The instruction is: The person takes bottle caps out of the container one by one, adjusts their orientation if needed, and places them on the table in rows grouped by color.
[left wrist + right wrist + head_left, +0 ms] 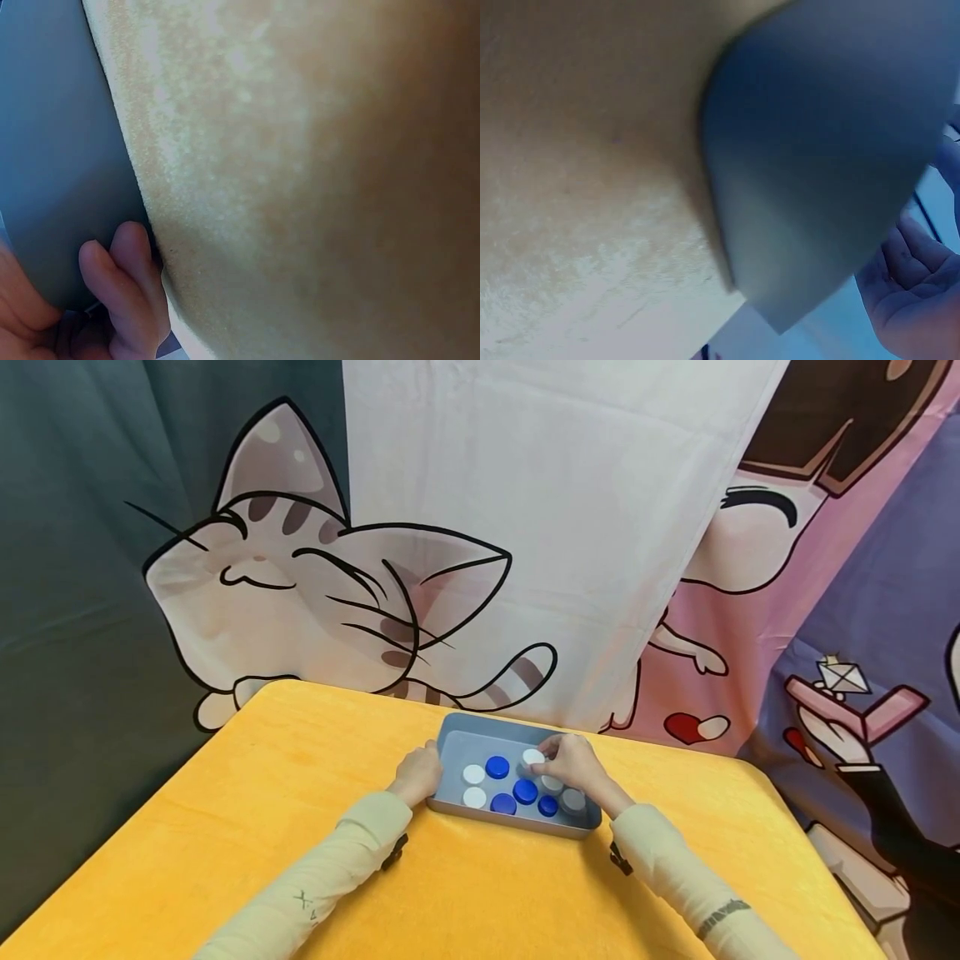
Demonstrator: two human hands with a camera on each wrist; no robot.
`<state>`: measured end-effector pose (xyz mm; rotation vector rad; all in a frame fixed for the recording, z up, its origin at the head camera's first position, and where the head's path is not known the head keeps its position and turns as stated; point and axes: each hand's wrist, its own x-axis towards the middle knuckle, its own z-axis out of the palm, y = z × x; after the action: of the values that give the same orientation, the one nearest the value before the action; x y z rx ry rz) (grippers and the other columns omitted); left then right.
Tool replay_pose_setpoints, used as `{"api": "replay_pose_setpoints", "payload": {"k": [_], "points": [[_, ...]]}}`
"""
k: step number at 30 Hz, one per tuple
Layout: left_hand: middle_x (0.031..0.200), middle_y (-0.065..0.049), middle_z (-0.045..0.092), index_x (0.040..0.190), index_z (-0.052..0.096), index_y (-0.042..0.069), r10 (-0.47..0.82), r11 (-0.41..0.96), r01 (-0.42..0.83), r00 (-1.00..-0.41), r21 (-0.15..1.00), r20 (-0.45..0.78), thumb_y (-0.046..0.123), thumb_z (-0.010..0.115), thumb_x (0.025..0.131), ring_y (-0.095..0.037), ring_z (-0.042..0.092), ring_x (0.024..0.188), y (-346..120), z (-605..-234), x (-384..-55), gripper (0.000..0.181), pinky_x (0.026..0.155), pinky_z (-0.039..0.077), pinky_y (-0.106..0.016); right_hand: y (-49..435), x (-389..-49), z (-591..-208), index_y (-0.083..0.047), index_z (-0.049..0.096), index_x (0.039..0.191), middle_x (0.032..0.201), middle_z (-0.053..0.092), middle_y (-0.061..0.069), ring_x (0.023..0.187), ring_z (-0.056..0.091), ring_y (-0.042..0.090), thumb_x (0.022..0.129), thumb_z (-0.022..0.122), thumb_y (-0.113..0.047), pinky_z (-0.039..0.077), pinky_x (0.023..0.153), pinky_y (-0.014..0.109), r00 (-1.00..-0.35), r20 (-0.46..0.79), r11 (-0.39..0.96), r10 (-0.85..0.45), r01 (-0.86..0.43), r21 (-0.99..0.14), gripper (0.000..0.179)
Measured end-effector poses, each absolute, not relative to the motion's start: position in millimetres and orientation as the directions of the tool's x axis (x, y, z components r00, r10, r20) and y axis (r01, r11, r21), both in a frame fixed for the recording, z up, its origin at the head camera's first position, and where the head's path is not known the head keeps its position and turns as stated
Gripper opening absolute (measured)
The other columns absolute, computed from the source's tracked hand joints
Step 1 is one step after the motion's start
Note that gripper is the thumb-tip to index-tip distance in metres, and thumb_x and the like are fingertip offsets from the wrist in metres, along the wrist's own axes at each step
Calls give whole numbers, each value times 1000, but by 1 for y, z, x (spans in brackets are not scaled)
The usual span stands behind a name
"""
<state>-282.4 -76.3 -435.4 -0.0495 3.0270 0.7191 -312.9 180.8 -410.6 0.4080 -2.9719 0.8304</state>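
One X-like mark [303, 899] shows on the left sleeve [352, 835]; the left hand [417, 774] grips the left end of the tray [468, 739]. Four blue discs [497, 767] lie inside; the right hand [576, 764] pinches a white disc [532, 757] there.

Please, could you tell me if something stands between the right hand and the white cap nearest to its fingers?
Nothing visible does. In the head view, the right hand reaches over the wall of the tray, and its fingers meet the white cap directly, with no other cap between.
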Motion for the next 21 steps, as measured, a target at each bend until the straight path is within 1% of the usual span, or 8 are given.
{"api": "replay_pose_setpoints", "payload": {"k": [5,9,14,21], "points": [[91,-24,64,118,50,-9,-22,892,-37,-999,451,-39,6,47,95,-32,64,80,-76,-436,-283,27,70,52,-43,174,-303,-402,-5,73,92,85,73,4,75,62,13,71,83,-31,54,71,31,-957,129,825,-261,-291,-484,35],[91,-23,63,118,50,-8,-19,892,-38,-999,451,-46,6,47,96,-30,63,78,-76,-435,-283,27,69,52,-42,166,-295,-397,-6,74,92,85,73,4,75,63,12,71,84,-32,54,72,31,-951,140,826,-276,-309,-470,35],[92,-23,63,119,49,-9,-12,892,-33,-999,452,-49,7,48,96,-30,63,80,-76,-435,-281,27,70,52,-42,155,-284,-391,-7,74,92,88,73,4,76,64,12,70,84,-34,55,73,32,-946,150,806,-288,-324,-495,36],[95,-25,64,120,49,-10,-19,890,-43,-998,454,-56,7,47,96,-32,64,83,-75,-434,-283,29,73,53,-43,142,-265,-387,-12,74,89,87,74,0,80,66,14,70,84,-33,54,73,32,-922,187,772,-338,-385,-506,30]]}}
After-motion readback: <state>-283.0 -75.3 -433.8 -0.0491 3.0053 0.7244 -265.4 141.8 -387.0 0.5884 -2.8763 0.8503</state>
